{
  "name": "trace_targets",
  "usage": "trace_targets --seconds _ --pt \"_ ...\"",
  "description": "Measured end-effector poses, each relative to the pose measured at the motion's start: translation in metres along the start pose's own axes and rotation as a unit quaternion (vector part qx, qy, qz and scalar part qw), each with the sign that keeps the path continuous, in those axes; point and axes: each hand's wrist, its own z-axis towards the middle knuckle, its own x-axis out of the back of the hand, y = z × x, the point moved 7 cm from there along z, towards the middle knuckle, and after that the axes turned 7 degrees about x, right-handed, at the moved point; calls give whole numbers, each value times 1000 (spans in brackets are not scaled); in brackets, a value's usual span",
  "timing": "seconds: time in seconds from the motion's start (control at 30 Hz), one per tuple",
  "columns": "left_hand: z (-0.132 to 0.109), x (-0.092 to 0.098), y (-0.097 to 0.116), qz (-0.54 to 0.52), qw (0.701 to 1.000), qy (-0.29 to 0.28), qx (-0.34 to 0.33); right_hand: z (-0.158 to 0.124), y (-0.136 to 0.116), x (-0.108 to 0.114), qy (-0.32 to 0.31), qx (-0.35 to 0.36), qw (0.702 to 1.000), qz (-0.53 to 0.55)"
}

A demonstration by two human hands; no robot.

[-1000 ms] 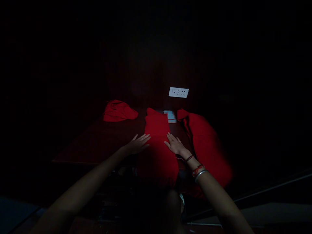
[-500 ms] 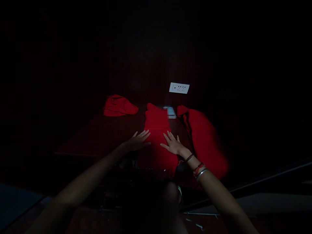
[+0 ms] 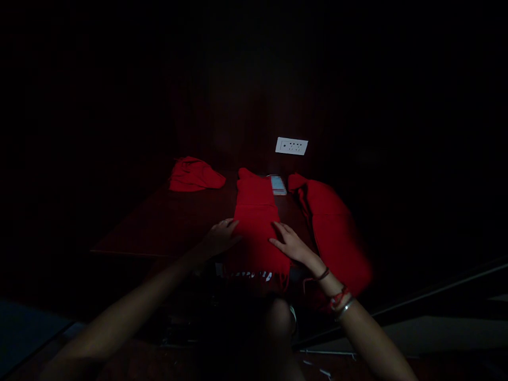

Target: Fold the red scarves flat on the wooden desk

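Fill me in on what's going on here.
A person has the left hand and right hand at opposite side edges of a fringed red cloth, which reaches past the near edge of the table. A bunched red cloth lies to the left, a larger red piece to the right.

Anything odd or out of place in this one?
Two things: the pale rectangular item beside the middle red cloth is pixelated, hiding its detail, and small pale scraps lie low in view, seemingly on the floor, like litter. Much else is too dark to judge.
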Motion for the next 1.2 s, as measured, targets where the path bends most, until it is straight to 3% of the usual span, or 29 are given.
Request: trace_targets --seconds 0.17,0.3,0.37,0.47,0.53,0.63,0.77,0.87,1.2 --pt "-26 -1 10 24 999 -21 -34 -26 -10 -9 -23 9 999 -39" --pt "-6 2 6 14 999 -25 -41 -7 -6 9 -8 22 1000 -9" --pt "14 11 6 6 999 1 -44 13 10 24 28 -40 999 24" --pt "48 25 13 7 996 52 -69 41 47 37 69 -216 972 60" --pt "68 28 24 14 992 72 -102 57 62 35 69 -266 960 62" --pt "92 17 36 28 989 62 -131 76 73 27 69 -301 949 64" --pt "106 -11 33 21 995 1 -97 91 79 18 71 -309 945 82" --pt "107 -23 26 4 997 -9 -80 99 82 14 65 -297 947 106" --pt "104 -23 24 -20 997 -34 -69 107 86 4 21 -281 950 133"
